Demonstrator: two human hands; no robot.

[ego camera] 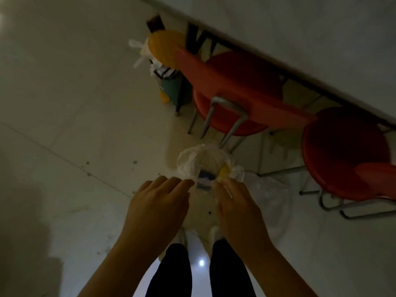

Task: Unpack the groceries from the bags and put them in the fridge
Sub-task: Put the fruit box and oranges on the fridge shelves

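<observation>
Head view: both hands reach down toward white bag (205,161) on floor (64,125), near red chair (233,91). Left hand (158,209) fingers straight, holding nothing. Right hand (237,209) relaxed, fingertips at bag edge, grasp unclear. Blue pack (204,177) and yellow item (224,171) inside bag.

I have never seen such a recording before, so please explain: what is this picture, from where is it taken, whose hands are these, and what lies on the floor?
There is no machine here. A person wears one camera on the head, looking down, so you see their own arms, legs and the floor.

The left hand and right hand reach with relaxed fingers toward a white plastic bag on the floor. Neither hand holds anything. Inside the bag show a blue package and something yellow; the picture is too dark to name them.

Behind stand red chairs at a table edge, and a bin.
</observation>
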